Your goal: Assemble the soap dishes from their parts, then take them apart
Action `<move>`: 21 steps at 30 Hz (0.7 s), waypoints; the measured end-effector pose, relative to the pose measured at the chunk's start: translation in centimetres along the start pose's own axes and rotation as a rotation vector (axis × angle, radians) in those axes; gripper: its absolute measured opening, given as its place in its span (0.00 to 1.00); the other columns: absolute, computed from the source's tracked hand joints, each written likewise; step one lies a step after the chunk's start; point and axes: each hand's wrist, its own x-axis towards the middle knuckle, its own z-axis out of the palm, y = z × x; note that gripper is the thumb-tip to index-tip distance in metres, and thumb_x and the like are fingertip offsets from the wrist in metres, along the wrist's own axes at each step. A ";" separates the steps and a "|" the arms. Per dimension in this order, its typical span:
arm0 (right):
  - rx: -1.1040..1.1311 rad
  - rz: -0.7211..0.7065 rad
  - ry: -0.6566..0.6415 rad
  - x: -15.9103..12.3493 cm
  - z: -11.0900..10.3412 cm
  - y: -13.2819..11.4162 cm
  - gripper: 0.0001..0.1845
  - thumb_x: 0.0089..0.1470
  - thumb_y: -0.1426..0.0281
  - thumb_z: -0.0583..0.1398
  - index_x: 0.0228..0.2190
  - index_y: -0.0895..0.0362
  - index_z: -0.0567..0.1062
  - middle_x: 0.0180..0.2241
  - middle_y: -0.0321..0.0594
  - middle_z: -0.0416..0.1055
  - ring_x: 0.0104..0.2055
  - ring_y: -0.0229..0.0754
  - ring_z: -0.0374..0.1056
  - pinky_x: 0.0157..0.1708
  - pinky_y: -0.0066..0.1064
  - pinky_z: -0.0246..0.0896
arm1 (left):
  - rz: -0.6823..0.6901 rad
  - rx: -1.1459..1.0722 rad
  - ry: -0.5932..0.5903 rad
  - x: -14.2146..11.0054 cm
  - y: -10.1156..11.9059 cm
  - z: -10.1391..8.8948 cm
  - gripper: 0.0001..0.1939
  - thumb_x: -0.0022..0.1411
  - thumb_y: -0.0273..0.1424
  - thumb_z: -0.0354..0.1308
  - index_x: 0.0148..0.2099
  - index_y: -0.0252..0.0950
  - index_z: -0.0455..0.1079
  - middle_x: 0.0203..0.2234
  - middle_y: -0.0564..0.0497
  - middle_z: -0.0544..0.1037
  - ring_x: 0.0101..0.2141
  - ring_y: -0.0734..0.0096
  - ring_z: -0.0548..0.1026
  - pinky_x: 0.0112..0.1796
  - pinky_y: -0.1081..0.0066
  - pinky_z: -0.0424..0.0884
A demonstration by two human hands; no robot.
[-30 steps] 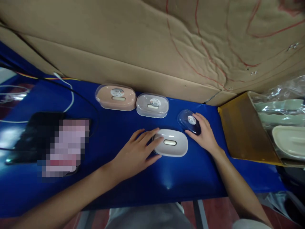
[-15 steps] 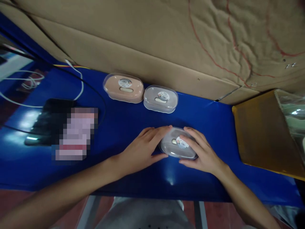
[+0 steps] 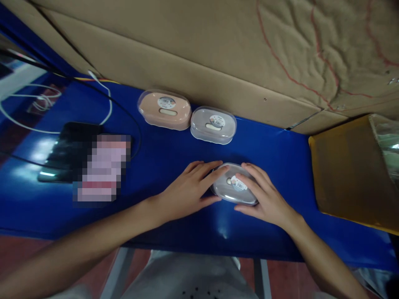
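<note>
A grey oval plastic box (image 3: 229, 192) with a clear cover and a round-edged white label lies on the blue table, between my hands. My left hand (image 3: 188, 187) grips its left end, thumb along the near side and a finger on the cover. Around the right end curls my right hand (image 3: 268, 197), with one finger over the label. Behind it stand two similar boxes side by side: a pink one (image 3: 149, 110) and a grey one (image 3: 199, 124), each with a label and a pale oval inset in the top.
A pixelated phone-like screen (image 3: 104, 170) overlaps a black device (image 3: 77, 137) at left, beside white and black cables. Brown cardboard (image 3: 187, 54) covers the back wall. An open carton (image 3: 346, 170) holding clear plastic packs stands at right on the blue table (image 3: 156, 160).
My left index finger has moved right, further onto the box's cover. Both hands stay around the box. The whole view has shifted slightly.
</note>
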 end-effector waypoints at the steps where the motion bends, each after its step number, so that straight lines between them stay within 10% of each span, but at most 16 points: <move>1: 0.003 -0.001 -0.003 0.0 0.0 0.0 0.53 0.64 0.53 0.68 0.78 0.41 0.45 0.75 0.50 0.56 0.75 0.64 0.55 0.68 0.64 0.64 | 0.003 0.010 -0.001 0.0 0.0 0.0 0.41 0.73 0.39 0.65 0.79 0.45 0.50 0.70 0.37 0.69 0.66 0.47 0.71 0.66 0.43 0.67; 21: -0.388 0.242 0.355 -0.8 -0.5 6.1 0.35 0.71 0.61 0.59 0.73 0.41 0.58 0.73 0.54 0.57 0.72 0.67 0.59 0.65 0.62 0.56 | -0.149 0.433 0.157 6.0 -4.3 -2.9 0.32 0.76 0.35 0.57 0.76 0.32 0.57 0.76 0.29 0.55 0.76 0.35 0.53 0.71 0.37 0.52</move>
